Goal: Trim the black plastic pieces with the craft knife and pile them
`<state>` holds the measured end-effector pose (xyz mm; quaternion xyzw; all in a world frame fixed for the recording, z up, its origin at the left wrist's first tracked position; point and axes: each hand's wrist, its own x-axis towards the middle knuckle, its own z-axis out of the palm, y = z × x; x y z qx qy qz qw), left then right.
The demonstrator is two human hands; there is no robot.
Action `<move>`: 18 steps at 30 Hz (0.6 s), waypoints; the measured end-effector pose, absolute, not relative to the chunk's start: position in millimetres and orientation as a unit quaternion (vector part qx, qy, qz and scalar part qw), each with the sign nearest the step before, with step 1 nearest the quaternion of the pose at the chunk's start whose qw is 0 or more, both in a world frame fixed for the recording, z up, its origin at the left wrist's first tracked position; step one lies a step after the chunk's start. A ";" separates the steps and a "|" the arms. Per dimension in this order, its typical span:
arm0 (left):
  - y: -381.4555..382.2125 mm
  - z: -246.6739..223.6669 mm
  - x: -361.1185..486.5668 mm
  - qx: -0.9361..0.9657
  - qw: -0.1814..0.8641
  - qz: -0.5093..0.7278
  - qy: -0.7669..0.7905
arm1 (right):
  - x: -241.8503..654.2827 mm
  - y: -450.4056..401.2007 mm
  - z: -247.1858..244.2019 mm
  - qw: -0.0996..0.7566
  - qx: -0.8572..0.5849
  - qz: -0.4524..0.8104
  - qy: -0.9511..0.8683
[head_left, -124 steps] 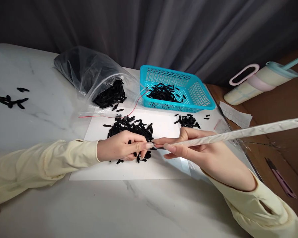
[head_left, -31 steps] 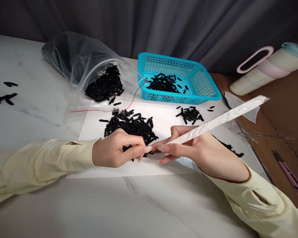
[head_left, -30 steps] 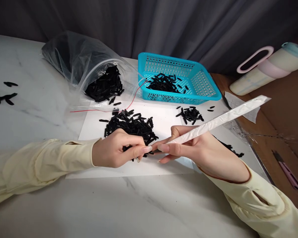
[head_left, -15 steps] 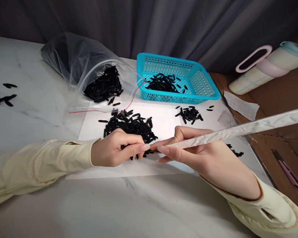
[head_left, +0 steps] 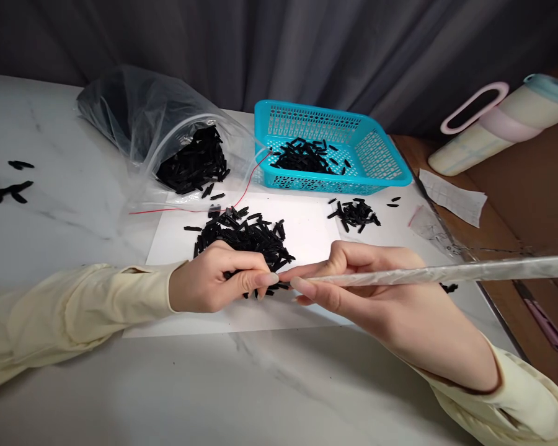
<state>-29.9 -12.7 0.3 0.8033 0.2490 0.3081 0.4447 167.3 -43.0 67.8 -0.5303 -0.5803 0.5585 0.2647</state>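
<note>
My left hand (head_left: 223, 279) is closed, thumb pressed to the curled fingers, just over the near edge of a pile of small black slivers (head_left: 248, 238). What it pinches is hidden. My right hand (head_left: 376, 297) grips a long thin stick (head_left: 465, 271) with a whitish, crinkled wrapping, its narrow end between thumb and fingers. The stick extends past the right edge of the picture. The fingertips of both hands almost meet. Under the pile lies a white sheet of paper (head_left: 177, 322).
A clear zip bag (head_left: 121, 118) spills black slivers at the back left. Beside it stands a blue perforated basket (head_left: 335, 184) holding more. Smaller heaps lie right (head_left: 357, 214) and far left (head_left: 4, 189). A tumbler (head_left: 497, 127), a paper slip (head_left: 453, 197) and a pink-handled cutter (head_left: 546, 325) are at right.
The wrapped stick's far end has swung down toward me, so it lies closer to level. My right hand has turned slightly with it; the left hand has barely moved.
</note>
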 end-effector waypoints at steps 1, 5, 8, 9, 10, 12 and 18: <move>-12.9 0.6 -29.7 0.801 0.446 0.310 0.250 | 167.2 -43.1 67.6 0.270 -0.531 0.556 -0.579; -14.3 1.4 -28.8 0.792 0.461 0.306 0.258 | 167.8 -42.3 65.8 0.279 -0.514 0.563 -0.584; -15.0 1.6 -28.4 0.782 0.475 0.303 0.267 | 168.4 -40.9 64.7 0.268 -0.518 0.555 -0.593; -15.1 1.5 -28.4 0.780 0.478 0.301 0.270 | 168.5 -40.6 64.4 0.262 -0.524 0.551 -0.594; -15.1 1.5 -28.5 0.779 0.481 0.298 0.272 | 168.5 -40.4 64.3 0.258 -0.528 0.549 -0.594; -15.0 1.2 -28.6 0.777 0.484 0.294 0.274 | 168.5 -40.5 63.8 0.257 -0.529 0.551 -0.592; -13.4 1.2 -27.1 0.754 0.515 0.273 0.303 | 168.7 -42.2 62.5 0.281 -0.529 0.549 -0.582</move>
